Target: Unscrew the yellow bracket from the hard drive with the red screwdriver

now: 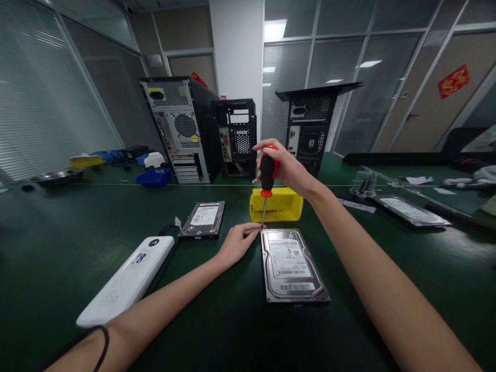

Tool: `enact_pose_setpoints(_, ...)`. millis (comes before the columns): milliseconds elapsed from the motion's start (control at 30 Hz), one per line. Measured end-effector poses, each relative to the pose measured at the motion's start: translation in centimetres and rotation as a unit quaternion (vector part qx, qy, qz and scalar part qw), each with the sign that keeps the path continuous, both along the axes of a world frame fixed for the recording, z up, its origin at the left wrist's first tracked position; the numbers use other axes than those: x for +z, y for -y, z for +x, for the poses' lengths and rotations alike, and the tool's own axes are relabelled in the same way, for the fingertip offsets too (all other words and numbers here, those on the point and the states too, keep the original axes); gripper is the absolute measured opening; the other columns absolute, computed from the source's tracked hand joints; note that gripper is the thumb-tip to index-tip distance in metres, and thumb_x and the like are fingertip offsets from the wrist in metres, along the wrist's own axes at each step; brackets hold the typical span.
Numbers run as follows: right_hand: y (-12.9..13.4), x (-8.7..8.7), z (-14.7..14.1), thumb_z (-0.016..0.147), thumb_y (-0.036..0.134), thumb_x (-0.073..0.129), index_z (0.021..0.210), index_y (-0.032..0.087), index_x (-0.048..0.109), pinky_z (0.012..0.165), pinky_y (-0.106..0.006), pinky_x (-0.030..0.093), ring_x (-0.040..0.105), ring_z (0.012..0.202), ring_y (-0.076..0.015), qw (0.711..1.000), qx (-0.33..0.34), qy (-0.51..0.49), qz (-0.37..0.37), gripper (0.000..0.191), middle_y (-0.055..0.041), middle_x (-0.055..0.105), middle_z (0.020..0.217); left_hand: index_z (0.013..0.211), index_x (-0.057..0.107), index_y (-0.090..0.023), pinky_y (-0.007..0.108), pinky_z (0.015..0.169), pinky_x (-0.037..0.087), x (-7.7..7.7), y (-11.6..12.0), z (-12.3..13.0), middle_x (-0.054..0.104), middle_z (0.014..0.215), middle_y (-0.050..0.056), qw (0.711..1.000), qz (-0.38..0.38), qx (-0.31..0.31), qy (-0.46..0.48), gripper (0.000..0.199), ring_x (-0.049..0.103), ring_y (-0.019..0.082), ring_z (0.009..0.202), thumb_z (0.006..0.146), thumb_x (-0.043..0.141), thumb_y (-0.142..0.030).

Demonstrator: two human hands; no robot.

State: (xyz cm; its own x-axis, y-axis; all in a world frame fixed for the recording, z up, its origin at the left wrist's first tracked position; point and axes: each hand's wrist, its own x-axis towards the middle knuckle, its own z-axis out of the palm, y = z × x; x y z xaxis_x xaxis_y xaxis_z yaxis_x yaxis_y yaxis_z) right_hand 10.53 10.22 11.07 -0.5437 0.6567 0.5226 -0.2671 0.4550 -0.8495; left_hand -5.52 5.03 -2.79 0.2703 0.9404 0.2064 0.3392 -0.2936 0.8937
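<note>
A hard drive point(289, 263) lies label up on the green table in front of me. My right hand point(281, 160) is wrapped around the red and black handle of a screwdriver point(267, 178). The screwdriver stands nearly upright, its tip at the drive's far left corner. At that same corner, the thumb and fingers of my left hand point(241, 242) are drawn together against the drive's edge. Whatever lies between the fingertips is too small to make out. Just behind the drive is a yellow plastic bin point(292, 205).
A second hard drive point(203, 219) and a white power bank point(127, 279) with a black cable are on the left. Computer cases point(184, 129) stand at the back. On the right are a clear cup point(365, 183) and another drive point(411, 211). A blue bin point(154, 177) is back left.
</note>
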Motion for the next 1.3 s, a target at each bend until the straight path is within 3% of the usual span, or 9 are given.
enact_pose_setpoints(100,-0.1,-0.1,0.0,0.086,0.036,0.053,0.102,0.021,0.050,0.069,-0.029,0.057,0.057,0.067,-0.0093,1.000,-0.013,0.006,0.008,0.022,0.0023,0.051,0.081,0.104,0.069,-0.014,0.033,0.096,0.047,0.1,0.1,0.0,0.069,0.113,0.008,1.000,0.001,-0.001,-0.002,0.025,0.064,0.021,0.105,0.085,0.054,-0.022)
enact_pose_setpoints(300,0.0,-0.6,-0.7,0.076,0.036,0.068,0.085,0.019,0.047,0.070,-0.031,0.057,0.063,0.073,-0.0127,0.994,-0.092,-0.025,0.055,0.028,0.0015,0.055,0.080,0.104,0.069,-0.013,0.032,0.095,0.047,0.5,0.5,0.1,0.069,0.112,0.010,1.000,0.003,0.004,-0.007,0.025,0.064,0.021,0.105,0.087,0.052,-0.021)
enact_pose_setpoints(467,0.4,-0.4,-1.1,0.078,0.037,0.066,0.085,0.022,0.047,0.067,-0.033,0.057,0.055,0.058,-0.0101,0.995,-0.074,-0.011,0.067,0.025,0.0047,0.050,0.066,0.106,0.067,-0.014,0.031,0.094,0.047,0.8,0.4,0.1,0.069,0.112,0.009,1.000,-0.002,0.008,-0.006,0.026,0.064,0.022,0.104,0.087,0.053,-0.022)
enact_pose_setpoints(633,0.0,-0.7,-1.0,0.085,0.049,0.052,0.095,0.023,0.051,0.065,-0.031,0.057,0.056,0.066,-0.0110,0.999,-0.052,0.001,-0.012,0.028,0.0019,0.049,0.075,0.105,0.067,-0.014,0.030,0.094,0.047,0.5,0.3,0.1,0.069,0.112,0.009,1.000,-0.006,0.003,-0.006,0.025,0.065,0.021,0.104,0.086,0.053,-0.023)
enact_pose_setpoints(800,-0.3,-1.0,-1.3,0.079,0.039,0.064,0.087,0.022,0.040,0.068,-0.029,0.056,0.059,0.064,-0.0092,0.995,-0.091,-0.038,0.032,0.031,0.0045,0.053,0.074,0.106,0.068,-0.012,0.032,0.094,0.046,0.1,0.0,0.1,0.068,0.113,0.011,1.000,-0.001,0.004,-0.009,0.027,0.064,0.023,0.104,0.086,0.053,-0.023)
enact_pose_setpoints(900,-0.1,-1.0,-1.3,0.078,0.033,0.067,0.090,0.023,0.040,0.065,-0.029,0.056,0.057,0.059,-0.0084,0.995,-0.069,-0.052,0.056,0.031,0.0059,0.052,0.073,0.106,0.068,-0.012,0.032,0.093,0.046,0.1,0.0,0.1,0.068,0.113,0.011,1.000,0.001,0.003,-0.009,0.027,0.064,0.023,0.104,0.087,0.052,-0.023)
enact_pose_setpoints(1100,-0.3,-0.9,-0.9,0.089,0.047,0.046,0.105,0.023,0.050,0.063,-0.031,0.057,0.057,0.064,-0.0110,0.999,-0.023,-0.030,0.006,0.030,0.0017,0.051,0.077,0.103,0.069,-0.014,0.030,0.092,0.046,0.2,0.1,0.1,0.069,0.110,0.009,1.000,0.003,0.002,-0.006,0.025,0.064,0.022,0.102,0.087,0.051,-0.022)
enact_pose_setpoints(1300,-0.2,-0.9,-1.1,0.077,0.036,0.067,0.089,0.020,0.049,0.070,-0.030,0.057,0.059,0.071,-0.0106,0.995,-0.073,-0.058,0.040,0.027,0.0020,0.054,0.080,0.104,0.069,-0.014,0.029,0.091,0.046,0.1,0.1,0.0,0.070,0.109,0.008,1.000,0.011,-0.002,-0.011,0.026,0.065,0.021,0.101,0.088,0.050,-0.023)
